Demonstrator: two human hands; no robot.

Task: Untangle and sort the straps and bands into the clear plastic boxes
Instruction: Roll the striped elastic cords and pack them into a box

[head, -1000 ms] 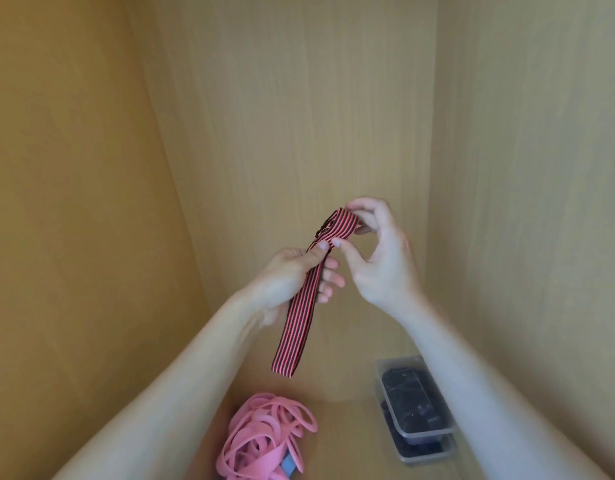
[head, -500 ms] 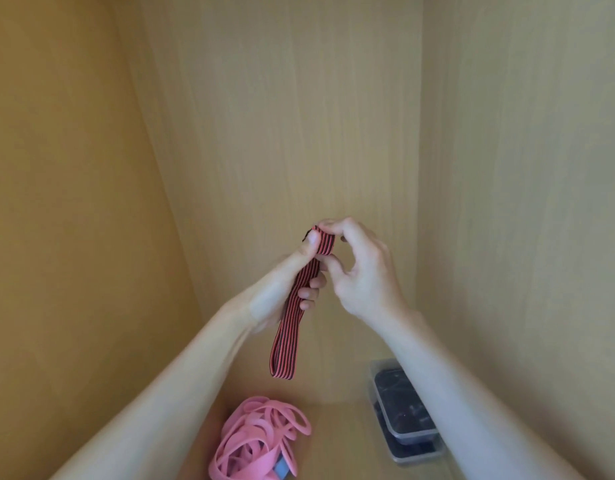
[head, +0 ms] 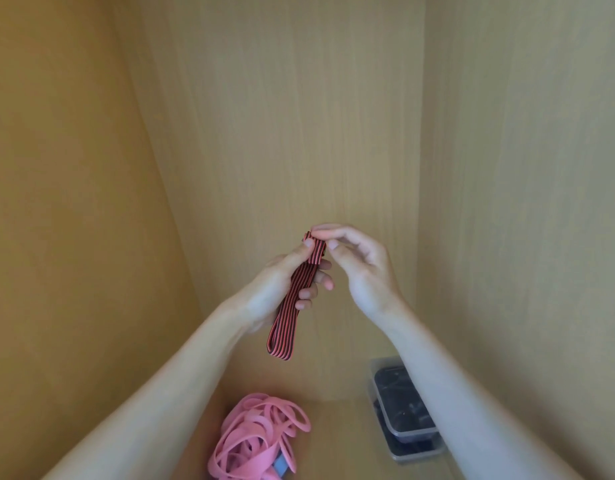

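Striped strap [head: 292, 303] hangs above pink bands [head: 257, 438], beside stacked boxes [head: 406, 414].

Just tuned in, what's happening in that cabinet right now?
A person holds a red-and-black striped strap up inside a wooden cabinet. The left hand grips its folded length; the right hand pinches the top end. A tangle of pink bands lies below, beside two stacked clear boxes holding dark items.

Head camera looks forward and down, close, into a wooden cabinet [head: 299, 116].
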